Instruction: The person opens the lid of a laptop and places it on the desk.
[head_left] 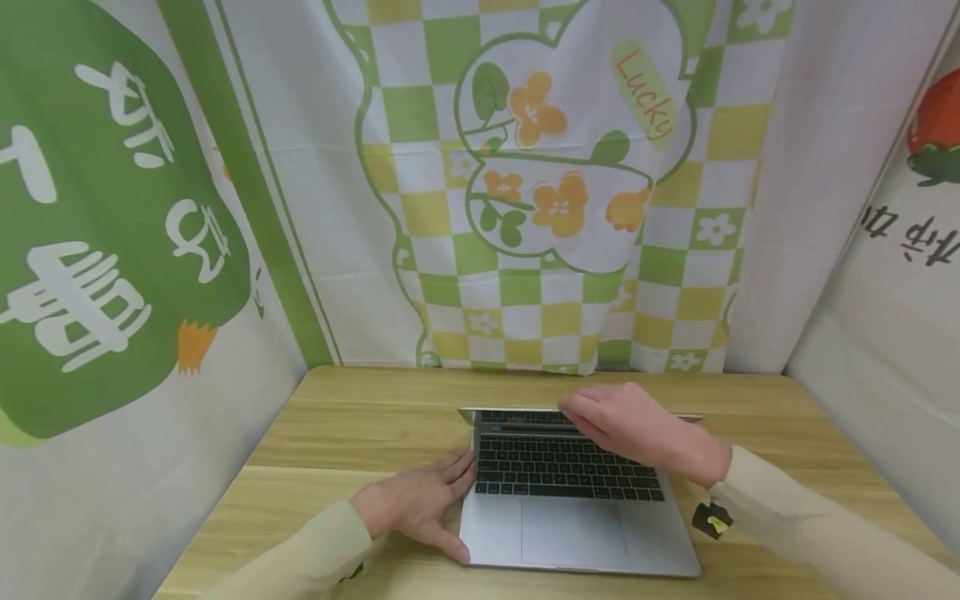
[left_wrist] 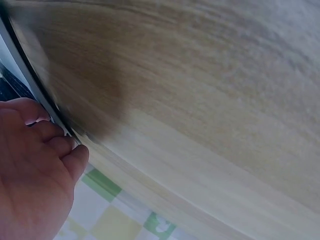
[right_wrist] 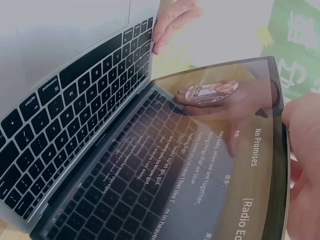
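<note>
A silver laptop (head_left: 573,533) with black keys lies on the wooden table, its lid (right_wrist: 235,150) raised and tilted. In the right wrist view the lit screen shows song lyrics and mirrors the keyboard. My right hand (head_left: 626,425) reaches over the keyboard and grips the lid's upper edge with bent fingers. Beside the laptop's left edge, my left hand (head_left: 427,500) rests on the table, fingers fairly straight and touching the side, thumb at the front left corner. The left wrist view shows those fingertips (left_wrist: 75,157) against the laptop's thin edge.
The wooden table (head_left: 360,417) extends around the laptop. Behind it hangs a checked green, yellow and white cloth (head_left: 540,308), with printed cloth walls on the left (head_left: 187,400) and right (head_left: 885,350). A small black piece with yellow (head_left: 712,520) sits by the right wrist.
</note>
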